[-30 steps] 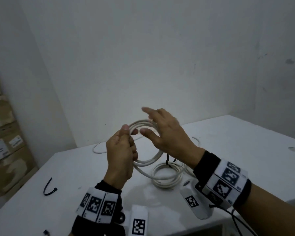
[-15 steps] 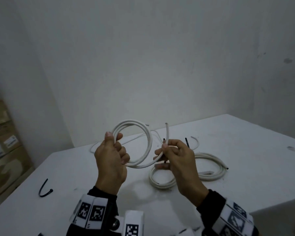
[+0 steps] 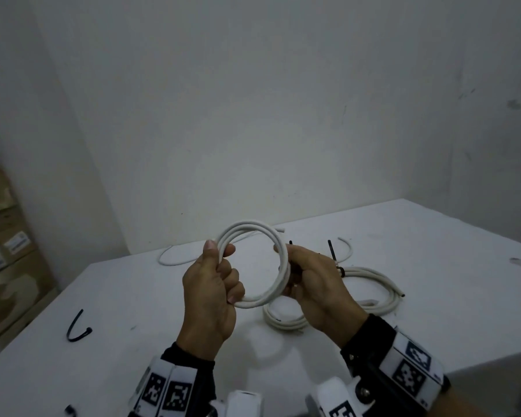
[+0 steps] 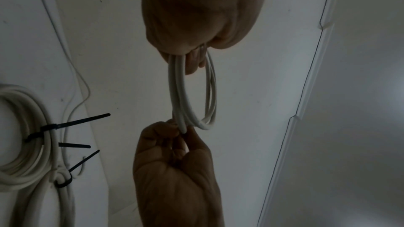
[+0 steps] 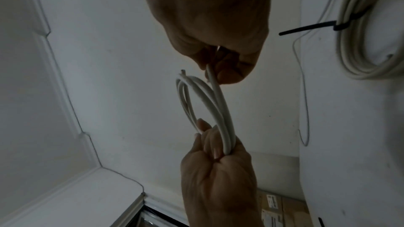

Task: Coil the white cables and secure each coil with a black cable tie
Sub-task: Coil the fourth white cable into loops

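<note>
Above the table I hold a small white cable coil (image 3: 253, 231) of a few loops. My left hand (image 3: 223, 267) grips its left side, thumb on top, fingers curled round the strands. My right hand (image 3: 289, 269) pinches the right side. A thin black tie tip (image 3: 290, 243) sticks up behind those fingers. The left wrist view shows the coil (image 4: 190, 92) stretched between both hands. In the right wrist view a cut cable end (image 5: 182, 71) pokes out of the coil (image 5: 210, 103).
Larger white coils (image 3: 370, 296) bound with black ties (image 3: 332, 254) lie on the white table (image 3: 433, 266) behind my right hand. A loose black tie (image 3: 76, 328) lies at the left. A thin white cable (image 3: 175, 261) trails at the back. Cardboard boxes (image 3: 3, 266) stand at the left.
The free cable end that stood up by my right hand has been folded into the coil. My right hand now pinches the coil's right side, and the loop is rounder.
</note>
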`<state>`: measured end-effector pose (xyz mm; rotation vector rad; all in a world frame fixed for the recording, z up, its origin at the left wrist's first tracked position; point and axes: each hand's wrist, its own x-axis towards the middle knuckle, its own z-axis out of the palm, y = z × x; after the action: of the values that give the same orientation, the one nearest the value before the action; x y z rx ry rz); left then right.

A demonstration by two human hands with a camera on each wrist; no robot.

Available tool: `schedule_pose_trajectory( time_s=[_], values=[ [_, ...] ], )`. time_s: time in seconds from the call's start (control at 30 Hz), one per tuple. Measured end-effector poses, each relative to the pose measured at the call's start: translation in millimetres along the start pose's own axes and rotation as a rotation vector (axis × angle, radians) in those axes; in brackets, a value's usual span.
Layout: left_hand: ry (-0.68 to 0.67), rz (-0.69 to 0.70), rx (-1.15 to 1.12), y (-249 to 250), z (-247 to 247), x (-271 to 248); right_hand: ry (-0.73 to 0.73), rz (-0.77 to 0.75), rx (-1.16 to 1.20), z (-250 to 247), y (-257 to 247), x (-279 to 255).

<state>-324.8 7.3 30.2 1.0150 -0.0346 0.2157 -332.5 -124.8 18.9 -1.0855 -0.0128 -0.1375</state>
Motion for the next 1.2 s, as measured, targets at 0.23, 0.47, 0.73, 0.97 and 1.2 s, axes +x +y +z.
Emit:
schedule_pose_trajectory(
  time_s=[0.23,0.47,0.73,0.97,1.2],
  values=[
    [0.096,0.008,0.01,-4.8,2.6,-1.4,-0.155,0.075,-0.121,-4.9,-5.7,-1.0],
    [0.134,0.02,0.087,-7.2,0.2,-3.0,-0.148,0.029,0.013,-2.8,-2.8,-1.9],
    [0.143,0.03,0.186,-20.5,-1.0,-13.8,0.006,0.072,0.06,11.1,7.7,-4.4],
    [0.104,0.041,0.27,-18.3,-3.1,-14.5,-0.016,0.018,-0.069,4.9,13.5,-1.0],
    [-0.019,-0.011,0.453,-3.9,-11.6,-6.6,-0.249,-0.474,-1.187,-7.9,-15.9,5.7]
  ],
)
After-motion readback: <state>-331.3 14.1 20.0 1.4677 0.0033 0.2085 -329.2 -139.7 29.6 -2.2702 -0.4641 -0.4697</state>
